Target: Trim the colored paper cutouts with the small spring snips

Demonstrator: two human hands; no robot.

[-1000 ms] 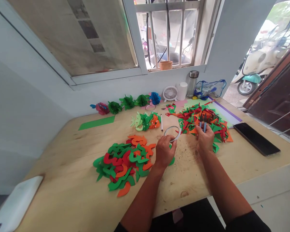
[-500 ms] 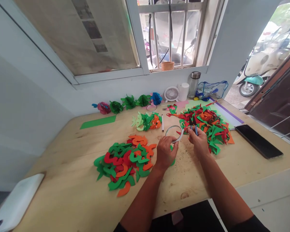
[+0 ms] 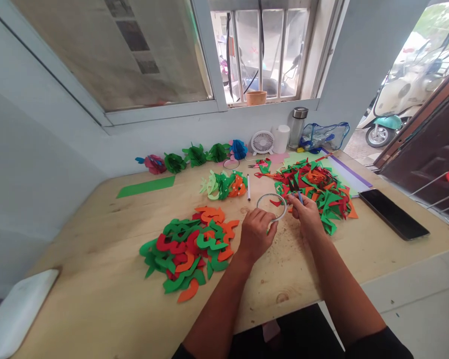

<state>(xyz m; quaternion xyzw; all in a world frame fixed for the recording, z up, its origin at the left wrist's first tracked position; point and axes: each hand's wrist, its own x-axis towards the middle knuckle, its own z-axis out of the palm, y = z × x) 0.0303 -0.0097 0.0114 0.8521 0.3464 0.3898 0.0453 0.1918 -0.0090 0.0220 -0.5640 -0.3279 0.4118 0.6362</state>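
Note:
My left hand (image 3: 257, 233) pinches the lower edge of a thin, pale ring (image 3: 284, 209), which looks like a nearly used-up tape roll. In my right hand (image 3: 307, 214) is a small pair of scissors (image 3: 300, 197) with dark blades pointing away from me and bluish handles. The ring's right side is close to the fingertips of my right hand. Left of my hands lies a heap of curved green, red and orange cut pieces (image 3: 189, 249). Beyond my right hand is a larger pile of green, red and orange scraps (image 3: 322, 187).
Paper flowers (image 3: 195, 155) line the wall beside a small white fan (image 3: 262, 142) and a glass bottle (image 3: 298, 129). A pen (image 3: 248, 187) lies mid-table. A black phone (image 3: 394, 214) rests at the right, a white object (image 3: 20, 314) at the left edge.
The view has shifted slightly. The ring has turned to face the camera more, and the scissors are tilted differently. The green piece beneath my left hand no longer shows.

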